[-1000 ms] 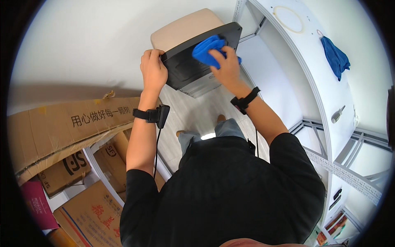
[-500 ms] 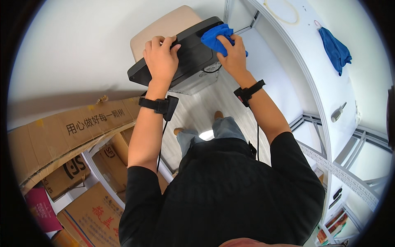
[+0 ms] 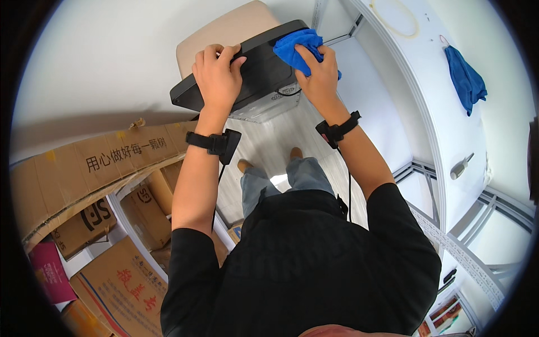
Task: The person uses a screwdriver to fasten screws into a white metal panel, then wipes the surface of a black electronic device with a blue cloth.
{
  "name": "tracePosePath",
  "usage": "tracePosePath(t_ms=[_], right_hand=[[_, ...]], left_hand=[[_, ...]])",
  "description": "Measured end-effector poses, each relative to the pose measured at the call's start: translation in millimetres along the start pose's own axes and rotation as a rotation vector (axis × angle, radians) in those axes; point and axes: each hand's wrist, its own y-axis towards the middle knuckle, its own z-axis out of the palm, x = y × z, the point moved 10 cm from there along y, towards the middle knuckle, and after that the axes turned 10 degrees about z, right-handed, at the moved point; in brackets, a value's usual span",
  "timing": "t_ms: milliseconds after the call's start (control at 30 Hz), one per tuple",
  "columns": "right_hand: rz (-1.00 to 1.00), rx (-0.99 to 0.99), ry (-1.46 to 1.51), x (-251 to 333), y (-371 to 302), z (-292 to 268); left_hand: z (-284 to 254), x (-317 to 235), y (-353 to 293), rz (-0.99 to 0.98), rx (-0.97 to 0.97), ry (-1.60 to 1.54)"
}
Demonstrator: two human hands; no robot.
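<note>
A wide black flat panel (image 3: 264, 70), which looks like a monitor with a dark cable beneath it, stands slantwise in front of me. My left hand (image 3: 217, 81) is closed over its upper edge, left of the middle, with the thumb on the side toward me. In my right hand (image 3: 320, 78) is a crumpled blue cloth (image 3: 296, 49), pinched between thumb and fingers. The cloth lies against the panel's right end, over its upper edge. Part of the cloth hangs past my fingers on the right. The far side of the panel is hidden.
Behind the panel rises a beige rounded board or seat back (image 3: 222, 35). Cardboard boxes (image 3: 120, 286) fill shelves at my left. To the right, a white tabletop (image 3: 415, 62) holds a screwdriver (image 3: 461, 167); a blue cloth bag (image 3: 466, 81) hangs near the wall.
Both hands keep their hold on the panel and the cloth. The view has shifted slightly; the cloth stays at the panel's right end with little visible movement.
</note>
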Motion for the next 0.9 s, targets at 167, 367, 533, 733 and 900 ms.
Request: tracePosePath(t_ms=[167, 367, 533, 733, 900], right_hand=[[0.106, 0.137, -0.028, -41.4, -48.5, 44.9], [0.196, 0.229, -0.075, -69.4, -81.2, 68.0], [0.132, 0.114, 0.042, -33.5, -35.3, 24.8], [0.096, 0.108, 0.046, -26.4, -17.6, 17.7], [0.205, 0.275, -0.001, -68.7, -69.8, 60.3]], left_hand=[[-0.5, -2.8, 5.3, 0.036, -0.009, 0.014], [1.6, 1.0, 3.1, 0.006, -0.014, -0.017], [1.0, 2.2, -0.7, -0.016, -0.001, -0.003], [0.0, 2.2, 0.1, 0.017, -0.032, -0.049], [-2.2, 0.3, 2.4, 0.022, -0.018, -0.078]])
